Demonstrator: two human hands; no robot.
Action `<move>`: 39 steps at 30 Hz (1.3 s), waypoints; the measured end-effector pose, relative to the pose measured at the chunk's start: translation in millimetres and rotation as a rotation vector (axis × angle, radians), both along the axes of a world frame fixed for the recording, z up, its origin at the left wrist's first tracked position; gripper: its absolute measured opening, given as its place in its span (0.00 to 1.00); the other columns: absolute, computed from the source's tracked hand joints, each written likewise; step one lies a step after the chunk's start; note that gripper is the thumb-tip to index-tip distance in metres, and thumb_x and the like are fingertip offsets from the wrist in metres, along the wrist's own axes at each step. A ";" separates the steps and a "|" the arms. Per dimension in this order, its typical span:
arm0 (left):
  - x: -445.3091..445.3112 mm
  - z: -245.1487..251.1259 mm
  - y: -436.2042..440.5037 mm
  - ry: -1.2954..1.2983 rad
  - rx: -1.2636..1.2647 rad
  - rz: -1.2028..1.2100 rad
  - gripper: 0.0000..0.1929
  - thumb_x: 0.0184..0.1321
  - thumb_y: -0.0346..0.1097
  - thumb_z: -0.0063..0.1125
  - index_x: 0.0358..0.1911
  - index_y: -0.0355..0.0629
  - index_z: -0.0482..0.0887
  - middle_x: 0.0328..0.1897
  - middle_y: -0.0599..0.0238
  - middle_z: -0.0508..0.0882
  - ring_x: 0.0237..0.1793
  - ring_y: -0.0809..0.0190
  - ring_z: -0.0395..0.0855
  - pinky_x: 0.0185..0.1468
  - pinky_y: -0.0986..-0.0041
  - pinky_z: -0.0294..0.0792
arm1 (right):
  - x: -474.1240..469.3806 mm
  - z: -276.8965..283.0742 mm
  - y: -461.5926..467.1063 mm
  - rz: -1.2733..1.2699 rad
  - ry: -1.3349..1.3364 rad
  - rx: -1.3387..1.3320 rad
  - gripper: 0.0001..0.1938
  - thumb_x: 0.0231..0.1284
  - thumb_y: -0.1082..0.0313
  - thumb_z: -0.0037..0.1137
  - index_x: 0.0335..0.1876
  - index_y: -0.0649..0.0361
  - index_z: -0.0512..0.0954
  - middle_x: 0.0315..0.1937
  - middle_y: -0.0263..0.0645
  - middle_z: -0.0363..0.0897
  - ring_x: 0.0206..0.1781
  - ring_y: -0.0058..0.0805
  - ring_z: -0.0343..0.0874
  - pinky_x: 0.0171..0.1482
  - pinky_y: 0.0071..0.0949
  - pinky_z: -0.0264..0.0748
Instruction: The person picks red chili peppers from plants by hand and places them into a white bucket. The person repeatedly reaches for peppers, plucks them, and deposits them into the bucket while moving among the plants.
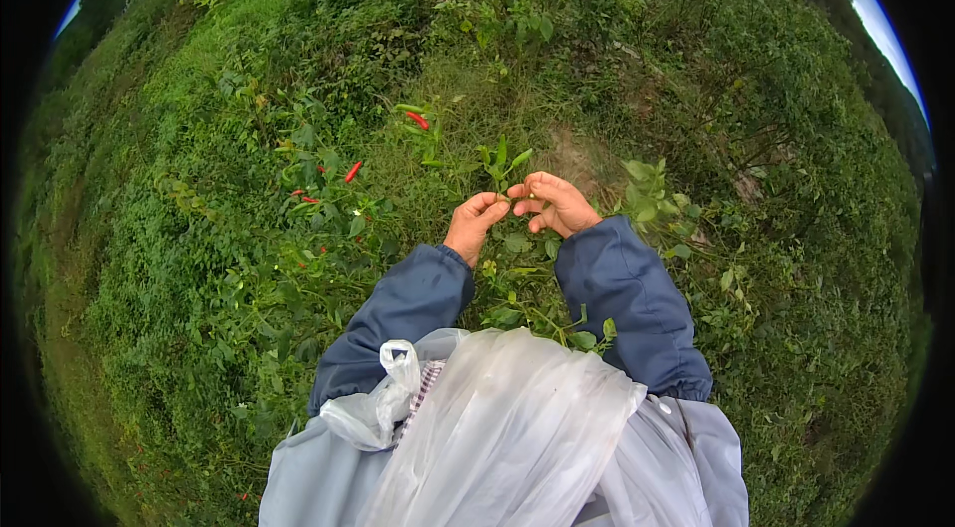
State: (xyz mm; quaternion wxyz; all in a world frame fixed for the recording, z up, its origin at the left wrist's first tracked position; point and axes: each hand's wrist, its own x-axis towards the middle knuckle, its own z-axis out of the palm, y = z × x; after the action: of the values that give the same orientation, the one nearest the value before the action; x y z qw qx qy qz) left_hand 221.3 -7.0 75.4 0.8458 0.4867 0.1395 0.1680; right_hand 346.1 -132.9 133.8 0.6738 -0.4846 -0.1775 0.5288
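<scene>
My left hand point(473, 222) pinches a chili pepper sprig point(499, 170) low on its stem, between thumb and fingertips. The sprig points up and bears a few green chili peppers and small leaves. Right beside it, my right hand point(553, 205) has its fingers bent and partly spread near the sprig's stem; whether it grips a part of the stem is too small to tell. Past the sprig, up and left, a red chili pepper point(417, 120) hangs among green ones. Further left, another red chili pepper point(354, 171) shows on a leafy plant.
Dense chili plants and weeds surround me. A blurred leafy branch point(647, 191) stands just right of my right hand. A whitish plastic sheet point(507, 422) covers my front, with a knotted plastic bag point(380, 404) at its left. A leafy stem point(558, 327) rises between my forearms.
</scene>
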 end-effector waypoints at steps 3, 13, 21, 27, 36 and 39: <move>0.6 8.1 -1.2 -0.009 0.007 0.014 0.12 0.57 0.35 0.56 0.44 0.40 0.78 0.35 0.73 0.80 0.32 0.74 0.73 0.35 0.82 0.61 | -1.6 1.8 -2.1 -0.027 -0.018 -0.029 0.09 0.63 0.62 0.48 0.45 0.50 0.67 0.33 0.30 0.67 0.27 0.17 0.64 0.21 0.19 0.58; 15.9 29.7 4.4 0.070 0.360 0.090 0.13 0.58 0.30 0.54 0.46 0.35 0.75 0.34 0.70 0.80 0.34 0.74 0.74 0.39 0.81 0.67 | -1.3 -5.9 9.4 -0.236 0.023 0.116 0.08 0.63 0.59 0.48 0.42 0.52 0.68 0.29 0.28 0.68 0.20 0.14 0.58 0.19 0.17 0.54; 22.2 37.0 3.4 0.084 0.181 0.085 0.06 0.56 0.33 0.57 0.35 0.41 0.81 0.26 0.79 0.75 0.26 0.79 0.65 0.31 0.83 0.58 | -1.9 -2.9 12.7 -0.219 -0.050 0.078 0.08 0.63 0.61 0.49 0.38 0.56 0.71 0.24 0.26 0.65 0.18 0.11 0.58 0.17 0.14 0.52; 20.5 42.2 1.4 0.009 0.062 -0.008 0.07 0.55 0.36 0.59 0.32 0.42 0.80 0.24 0.79 0.74 0.26 0.76 0.66 0.33 0.81 0.58 | 1.5 -4.7 9.4 -0.102 0.090 0.087 0.10 0.63 0.58 0.46 0.35 0.56 0.72 0.22 0.26 0.65 0.19 0.14 0.58 0.18 0.16 0.52; 19.8 39.9 4.4 0.003 -0.120 -0.033 0.07 0.57 0.36 0.56 0.38 0.45 0.77 0.24 0.77 0.73 0.26 0.75 0.68 0.33 0.82 0.59 | 2.6 3.3 8.4 -0.091 0.245 0.231 0.06 0.57 0.62 0.46 0.35 0.53 0.68 0.28 0.30 0.65 0.26 0.20 0.62 0.23 0.20 0.58; 22.9 41.9 3.7 0.022 -0.064 -0.017 0.05 0.58 0.34 0.54 0.37 0.46 0.77 0.24 0.78 0.73 0.24 0.76 0.67 0.31 0.83 0.59 | -1.0 11.8 10.8 -0.175 0.127 0.244 0.09 0.60 0.61 0.48 0.41 0.53 0.68 0.25 0.28 0.63 0.22 0.18 0.61 0.20 0.17 0.56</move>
State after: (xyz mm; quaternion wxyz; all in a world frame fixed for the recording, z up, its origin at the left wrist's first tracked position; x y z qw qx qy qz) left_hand 244.2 -3.2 117.3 0.8608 0.4623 0.1500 0.1507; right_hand 345.1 -122.1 145.6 0.7811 -0.3784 -0.1547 0.4719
